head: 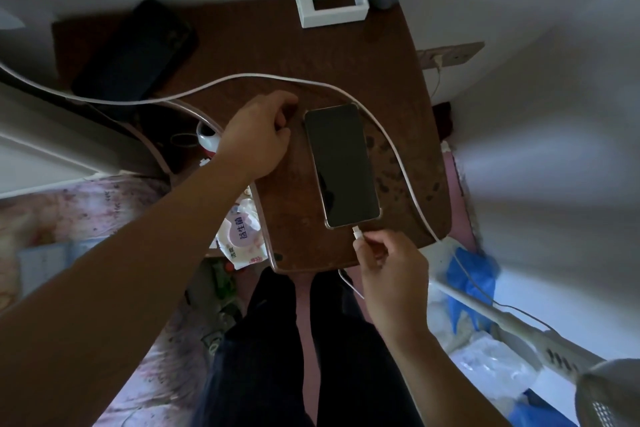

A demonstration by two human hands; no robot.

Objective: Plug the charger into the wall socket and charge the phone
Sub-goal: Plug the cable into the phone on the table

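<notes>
The brown worktop [242, 45] fills the middle of the view, its near edge rounded and close to the person's legs, with a wall behind it and a wall to the right. On that right-hand wall sits the wall socket [450, 54], and something pale with a thin lead seems to be plugged in there already, though it is too small to be sure.

A long white cable [398, 152] loops across the worktop from the left, curves past the far end of the phone and runs down its right side, off the near edge.

The phone [341, 165] lies flat, screen up and dark, near the worktop's middle. Its long axis runs away from the person, tilted slightly, with the port end nearest the body.

The left hand [258, 135] rests loosely curled on the worktop just beside the phone's far left corner, grasping nothing that I can see.

The right hand [391, 265] is the nearer one to the port. It pinches the cable plug [357, 231] between thumb and fingers, its tip pointing along the phone's axis and just short of the bottom edge. The push should run straight along that line. The near edge leaves the hand little room, and the phone may slide away unless steadied.
</notes>
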